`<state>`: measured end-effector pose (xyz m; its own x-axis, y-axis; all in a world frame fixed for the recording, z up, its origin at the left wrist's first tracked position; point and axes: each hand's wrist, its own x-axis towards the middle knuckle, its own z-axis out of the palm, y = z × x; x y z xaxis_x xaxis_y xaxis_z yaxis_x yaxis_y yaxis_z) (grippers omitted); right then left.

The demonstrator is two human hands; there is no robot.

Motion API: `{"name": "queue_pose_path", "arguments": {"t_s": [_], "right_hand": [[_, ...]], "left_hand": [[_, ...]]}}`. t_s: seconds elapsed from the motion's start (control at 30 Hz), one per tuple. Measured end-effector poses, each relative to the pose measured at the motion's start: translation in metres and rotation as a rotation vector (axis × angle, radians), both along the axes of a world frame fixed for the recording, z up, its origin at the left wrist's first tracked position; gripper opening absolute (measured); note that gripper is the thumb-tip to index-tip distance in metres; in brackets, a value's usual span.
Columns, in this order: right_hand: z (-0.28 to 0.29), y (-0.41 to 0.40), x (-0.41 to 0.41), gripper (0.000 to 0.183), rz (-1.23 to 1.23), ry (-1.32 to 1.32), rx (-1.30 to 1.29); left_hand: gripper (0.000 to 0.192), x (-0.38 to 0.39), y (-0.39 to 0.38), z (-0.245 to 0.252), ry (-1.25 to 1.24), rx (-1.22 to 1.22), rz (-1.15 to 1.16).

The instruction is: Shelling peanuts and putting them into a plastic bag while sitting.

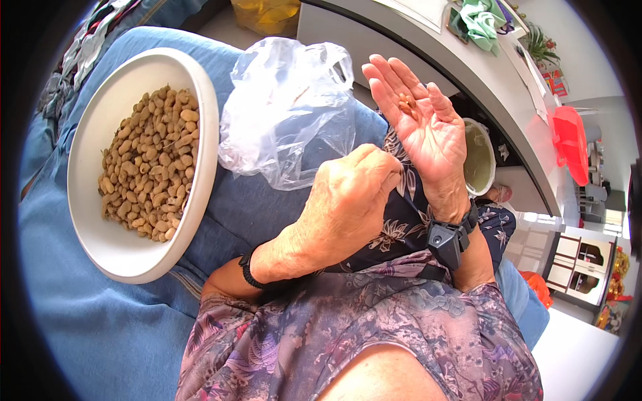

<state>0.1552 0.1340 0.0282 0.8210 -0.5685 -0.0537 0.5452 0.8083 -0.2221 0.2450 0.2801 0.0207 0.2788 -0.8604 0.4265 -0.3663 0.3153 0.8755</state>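
Observation:
My right hand point(419, 118) is palm up, with a few reddish-brown peanut kernels point(408, 105) lying in the cupped palm near the base of the fingers. Beside it, lower and to the left, my left hand point(353, 195) has its thumb and fingers pinched together, back of the hand upward; anything between the fingertips is hidden. To the left, a round white plastic basin point(83, 175) rests on the blue cloth and holds a heap of unshelled peanuts point(150, 163). Between basin and hands sits a crumpled clear plastic bag point(291, 105).
Blue denim-like cloth point(100, 321) covers the surface at left. A whitish bucket point(479, 158) stands behind my right wrist. Along the right runs a light-coloured counter point(494, 80) with a green cloth point(481, 22) and a red plastic item point(571, 145). A yellow bag point(266, 15) is at the top.

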Motion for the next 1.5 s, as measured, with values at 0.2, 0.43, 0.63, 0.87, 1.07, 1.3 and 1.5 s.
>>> {"name": "queue_pose_path", "arguments": {"t_s": [0.2,0.43,0.63,0.87,1.07,1.3,1.5], "right_hand": [[-0.009,0.007,0.017,0.041,0.077,0.001,0.063],[-0.021,0.012,0.023,0.032,0.12,0.059,0.061],[-0.016,0.017,0.03,0.033,0.125,0.106,0.045],[-0.003,0.032,0.041,0.044,0.079,0.219,-0.054],[-0.003,0.038,0.042,0.04,0.095,0.194,-0.07],[-0.015,0.031,0.039,0.03,0.026,0.187,-0.083],[-0.025,0.024,0.036,0.023,-0.007,0.179,0.056]], "left_hand": [[0.012,0.001,0.006,0.001,0.001,-0.012,0.011],[0.011,0.006,0.008,-0.002,-0.036,-0.073,0.054],[0.01,0.007,0.008,-0.001,0.004,-0.125,0.052],[0.008,0.008,0.012,0.003,0.001,-0.151,0.063],[0.009,0.009,0.017,0.007,0.008,-0.172,0.082],[0.005,0.032,0.022,0.012,-0.453,0.04,0.371],[0.014,0.061,0.015,0.001,-0.786,0.319,0.521]]}}
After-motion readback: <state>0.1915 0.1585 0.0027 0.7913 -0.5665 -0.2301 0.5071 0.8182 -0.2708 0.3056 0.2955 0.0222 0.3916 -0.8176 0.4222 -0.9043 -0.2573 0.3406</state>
